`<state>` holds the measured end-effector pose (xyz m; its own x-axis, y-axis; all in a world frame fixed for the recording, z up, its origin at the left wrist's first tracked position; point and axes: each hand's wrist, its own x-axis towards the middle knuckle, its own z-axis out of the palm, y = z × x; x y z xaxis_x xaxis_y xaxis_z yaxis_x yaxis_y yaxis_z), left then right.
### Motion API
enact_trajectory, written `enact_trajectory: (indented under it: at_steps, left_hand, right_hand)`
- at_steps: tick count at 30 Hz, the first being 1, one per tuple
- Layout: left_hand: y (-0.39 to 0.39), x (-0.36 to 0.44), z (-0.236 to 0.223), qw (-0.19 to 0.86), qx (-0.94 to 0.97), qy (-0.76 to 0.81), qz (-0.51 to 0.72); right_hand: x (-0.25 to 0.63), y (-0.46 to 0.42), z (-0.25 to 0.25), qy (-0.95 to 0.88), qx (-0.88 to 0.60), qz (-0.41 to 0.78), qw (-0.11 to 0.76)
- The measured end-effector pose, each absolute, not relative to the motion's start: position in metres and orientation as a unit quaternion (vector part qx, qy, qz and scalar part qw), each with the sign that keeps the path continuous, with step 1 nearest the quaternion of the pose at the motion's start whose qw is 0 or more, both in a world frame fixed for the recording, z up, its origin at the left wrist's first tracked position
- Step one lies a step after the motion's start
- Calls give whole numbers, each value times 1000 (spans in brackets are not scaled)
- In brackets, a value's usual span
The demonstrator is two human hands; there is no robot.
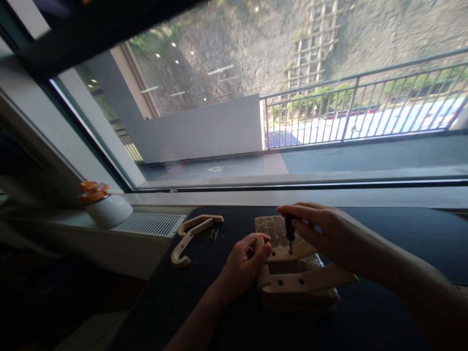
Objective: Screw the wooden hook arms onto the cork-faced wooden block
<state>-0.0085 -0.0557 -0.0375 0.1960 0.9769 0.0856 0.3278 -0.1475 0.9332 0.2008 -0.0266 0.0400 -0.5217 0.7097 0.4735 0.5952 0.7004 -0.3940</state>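
My right hand (314, 222) is closed around the black handle of a screwdriver (290, 228). The screwdriver stands upright, its shaft down at a hole in a wooden hook (283, 254). My left hand (252, 258) grips the curled end of that same hook between thumb and fingers. Beneath it lies a rough brown wooden board (270, 225). A second wooden hook (314, 279), with two dark holes or screw heads, lies across the near part of the board. The screwdriver's tip is too small to make out clearly.
Two more wooden hooks (187, 240) lie at the left of the dark table (219, 312), beside several screws (215, 234). A white pot with an orange top (109, 209) stands on the ledge by a vent grille (149, 224). A large window runs behind the table.
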Motion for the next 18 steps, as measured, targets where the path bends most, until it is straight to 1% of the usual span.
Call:
enact_trajectory:
  at_steps: [3,6,11,18]
  left_hand:
    - [-56,-8,-37,416,651,500,391]
    - [-56,-8,-37,415,652,498,394]
    - [-55,-8,-37,413,653,499,393]
    - [-55,-7,-37,418,648,503,390]
  right_hand:
    - [202,-28,41,-872,-361,109,314]
    - [202,-26,41,-861,-380,113,318]
    - [203,-24,42,-840,-432,82,319]
    - [197,-27,41,-822,-466,55,324]
